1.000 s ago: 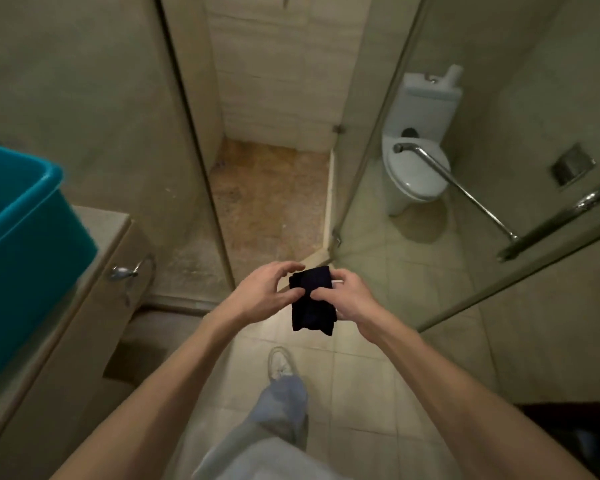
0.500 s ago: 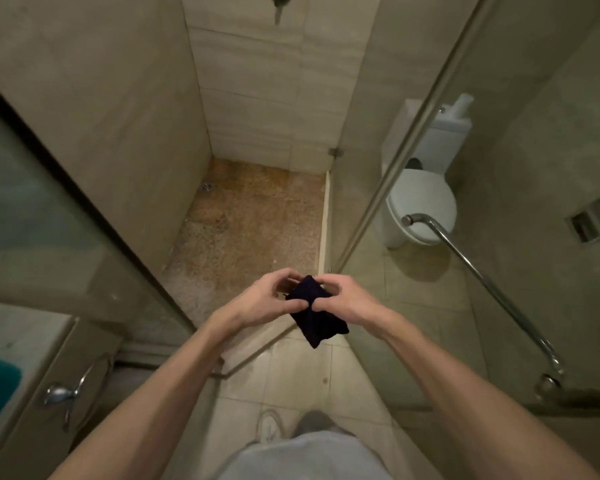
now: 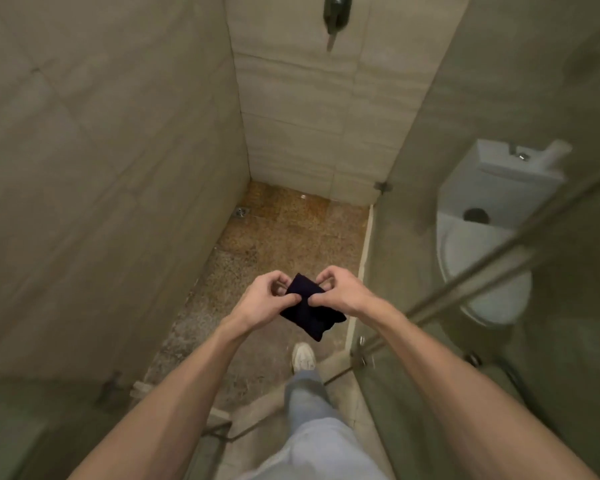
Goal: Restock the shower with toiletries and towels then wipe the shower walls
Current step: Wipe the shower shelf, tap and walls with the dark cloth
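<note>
Head view: a person stands at the shower entrance, looking down, with one white shoe (image 3: 303,355) at the near edge of the brown shower floor (image 3: 291,230).
Step in hand: probably getting ready to wipe. A dark cloth (image 3: 309,315) is being handled, not yet put to a wall. No toiletries or towels show inside the shower, so I cannot tell whether the restocking is done.
Cloth: small, folded, and navy or black. It is held in the air at centre frame, above the near end of the shower floor and well apart from every wall.
Left hand (image 3: 267,299): thumb and curled fingers pinch the cloth's left upper edge.
Right hand (image 3: 340,292): the same pinch on the right upper edge, with the thumbs nearly meeting on the cloth.
Arms: both bare forearms reach forward from the near corners and converge on the cloth, with the knuckles turned away.
Next move calls for: settling the fold into one palm, then carrying it to the left tiled wall (image 3: 118,168) or the far wall (image 3: 309,116) and pressing it flat.
Surroundings: there is a shower fitting (image 3: 336,15) high on the far wall and a floor drain (image 3: 242,212) in the far left corner. To the right is a glass panel (image 3: 447,202), with a toilet (image 3: 482,237) beyond it.
</note>
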Demonstrator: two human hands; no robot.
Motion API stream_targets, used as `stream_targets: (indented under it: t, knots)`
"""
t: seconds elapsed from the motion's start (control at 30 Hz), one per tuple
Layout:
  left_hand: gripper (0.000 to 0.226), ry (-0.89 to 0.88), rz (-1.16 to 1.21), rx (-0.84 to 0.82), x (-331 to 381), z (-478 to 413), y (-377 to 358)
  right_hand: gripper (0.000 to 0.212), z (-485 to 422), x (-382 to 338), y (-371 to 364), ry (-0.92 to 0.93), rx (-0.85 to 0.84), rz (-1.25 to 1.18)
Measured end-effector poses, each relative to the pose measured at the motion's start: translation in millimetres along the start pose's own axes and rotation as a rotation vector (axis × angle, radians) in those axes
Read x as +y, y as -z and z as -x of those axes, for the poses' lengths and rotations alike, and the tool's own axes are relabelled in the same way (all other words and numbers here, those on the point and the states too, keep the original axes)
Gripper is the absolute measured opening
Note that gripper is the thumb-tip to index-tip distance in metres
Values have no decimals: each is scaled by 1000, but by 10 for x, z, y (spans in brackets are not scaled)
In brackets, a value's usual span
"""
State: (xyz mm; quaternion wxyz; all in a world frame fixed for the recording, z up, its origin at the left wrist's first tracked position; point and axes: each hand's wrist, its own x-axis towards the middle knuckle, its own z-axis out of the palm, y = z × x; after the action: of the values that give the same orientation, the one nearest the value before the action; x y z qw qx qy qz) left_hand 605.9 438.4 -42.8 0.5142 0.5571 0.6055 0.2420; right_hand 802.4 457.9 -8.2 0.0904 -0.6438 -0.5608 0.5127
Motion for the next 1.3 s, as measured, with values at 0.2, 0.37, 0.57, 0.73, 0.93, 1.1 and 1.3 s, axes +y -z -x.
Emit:
stream_targets:
  t: [0.2, 0.37, 0.57, 0.73, 0.93, 1.1, 1.3]
  knots:
    - [17, 112, 90, 159, 285, -914, 574, 35, -980, -609, 626, 12, -124, -31]
    - [17, 99, 158, 239, 524, -1363, 926, 23, -1567, -1107, 867, 65, -73, -19]
    - [27, 21, 135, 344, 791, -1858, 1472, 20, -2097, -1729, 1144, 199, -2, 12]
    - [29, -140, 111, 336, 1261, -2470, 2087, 19, -2591, -2349, 1362, 262, 106, -41]
    - [19, -283, -140, 418, 1845, -3361, 3134, 40, -3461, -3237, 1475, 190, 315, -3]
    - [18, -403, -339, 472, 2205, -4005, 3901, 42, -3972, -4132, 1509, 4, -58, -648]
    - [18, -516, -493, 356, 2509, -4801, 4284, 37, -4714, -4758, 1849, 45, -193, -1107]
